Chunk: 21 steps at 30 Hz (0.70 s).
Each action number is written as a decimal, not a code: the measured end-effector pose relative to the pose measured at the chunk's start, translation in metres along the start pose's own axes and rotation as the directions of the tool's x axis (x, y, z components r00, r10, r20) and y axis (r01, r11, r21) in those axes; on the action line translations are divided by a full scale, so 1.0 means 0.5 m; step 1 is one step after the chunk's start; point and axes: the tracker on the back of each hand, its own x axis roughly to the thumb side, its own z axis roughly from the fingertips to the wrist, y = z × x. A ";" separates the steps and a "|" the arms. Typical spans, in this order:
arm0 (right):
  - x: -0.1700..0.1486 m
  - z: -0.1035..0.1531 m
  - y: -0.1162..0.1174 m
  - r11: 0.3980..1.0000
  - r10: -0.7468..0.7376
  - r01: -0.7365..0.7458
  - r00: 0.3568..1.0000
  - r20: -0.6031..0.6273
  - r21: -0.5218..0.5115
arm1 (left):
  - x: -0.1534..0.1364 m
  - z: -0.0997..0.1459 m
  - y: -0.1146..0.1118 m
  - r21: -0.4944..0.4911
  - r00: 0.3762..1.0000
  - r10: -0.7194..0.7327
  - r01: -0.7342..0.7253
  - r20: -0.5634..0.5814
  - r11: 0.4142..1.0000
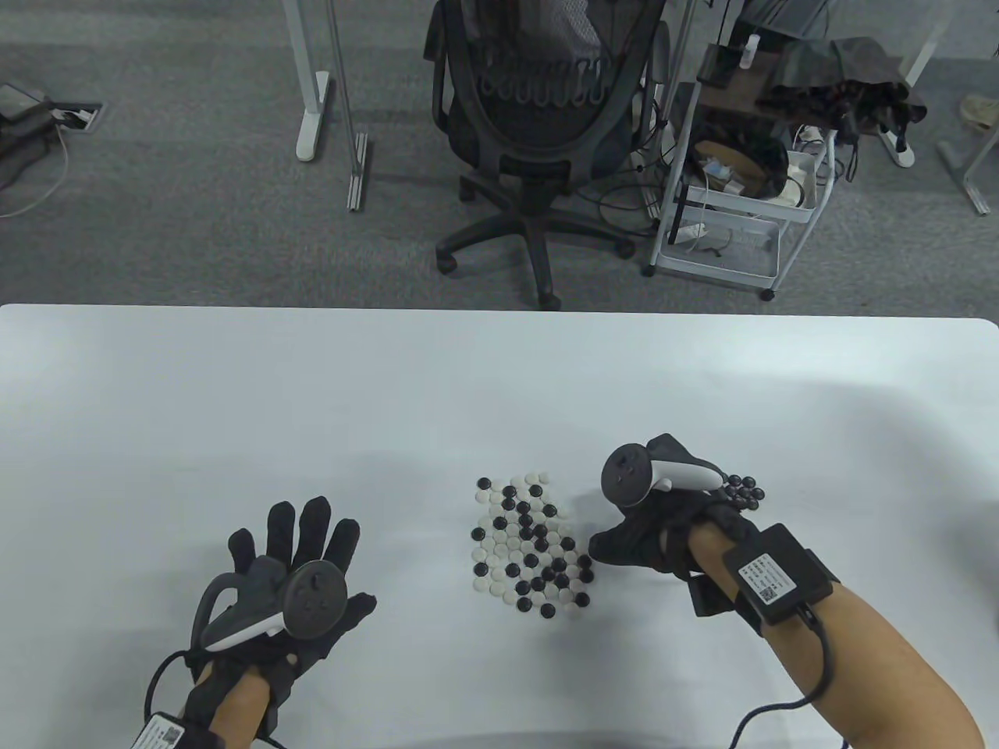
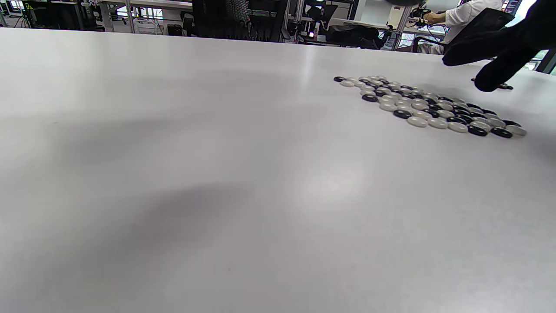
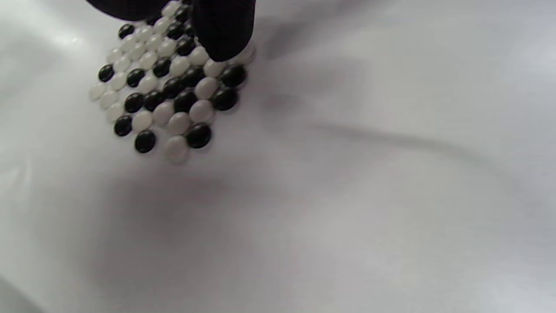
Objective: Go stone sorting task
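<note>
Spanning the frame, white table (image 1: 234,390) carries mixed black/white stone patch (image 1: 527,546) at centre-front. L hand (image 1: 293,573) lies flat w/ fingers spread, well left of it. R hand (image 1: 663,523) reaches toward patch's right edge; grip can't tell. Small black-stone cluster (image 1: 741,493) sits just behind R hand.

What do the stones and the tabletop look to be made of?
Stones: smooth, rounded discs with a soft sheen, black and white; likely glass, plastic or polished stone, cannot tell which. Tabletop: flat white, semi-matte with soft reflections, probably laminate or coated board.
</note>
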 end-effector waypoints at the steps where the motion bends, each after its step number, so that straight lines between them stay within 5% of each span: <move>1: 0.006 -0.006 0.003 1.000 -0.003 0.003 1.000 0.008 0.005 | 0.001 0.000 0.000 0.002 1.000 -0.001 0.001 0.001 1.000; 10: -0.027 -0.021 0.022 0.999 -0.045 0.046 0.999 -0.022 0.019 | -0.002 0.004 0.004 0.019 1.000 0.007 -0.007 -0.001 1.000; 21: -0.226 0.016 -0.038 0.959 -0.277 0.247 0.916 -0.290 -0.138 | 0.002 0.002 0.000 0.009 1.000 -0.003 0.003 0.002 1.000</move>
